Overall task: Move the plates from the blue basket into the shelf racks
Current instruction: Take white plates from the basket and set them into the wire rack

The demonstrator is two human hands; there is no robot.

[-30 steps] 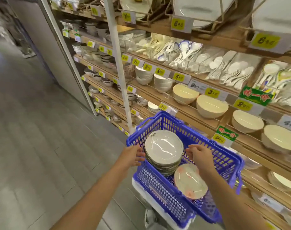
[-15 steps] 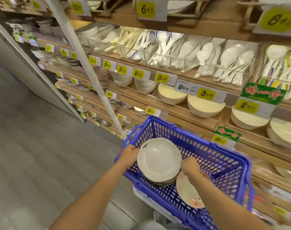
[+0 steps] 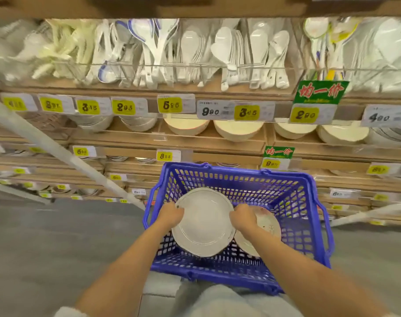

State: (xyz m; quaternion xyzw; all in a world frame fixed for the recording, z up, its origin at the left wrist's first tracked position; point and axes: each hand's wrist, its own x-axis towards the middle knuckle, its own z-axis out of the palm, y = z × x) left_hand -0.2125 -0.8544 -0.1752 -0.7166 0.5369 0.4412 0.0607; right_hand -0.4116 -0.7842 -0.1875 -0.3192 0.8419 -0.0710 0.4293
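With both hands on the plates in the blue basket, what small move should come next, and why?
Probably lift the stack of round white plates straight up, clear of the blue plastic basket. The left hand and right hand grip its opposite edges, it sits inside the basket walls, and a pink-patterned plate lies close beside it.

Arms extended, left grip [image 3: 172, 215] and right grip [image 3: 242, 218] curled round the plates [image 3: 204, 225].
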